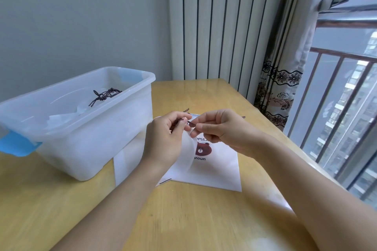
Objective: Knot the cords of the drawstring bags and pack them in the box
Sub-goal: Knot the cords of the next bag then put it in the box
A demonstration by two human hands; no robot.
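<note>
Fingers of left hand [166,136] and right hand [219,130] pinch brown cord [191,122] above white bag [216,167].

This is a home, a room high up in an apartment block. A wooden table [193,220] is pushed into the corner by pale plain walls, and a tall ribbed white radiator [214,22] stands against the wall behind it. A curtain [285,71] with a lace-and-flower border hangs beside a window [346,87], and through its metal railing [334,96] other residential towers show far below and across.
</note>
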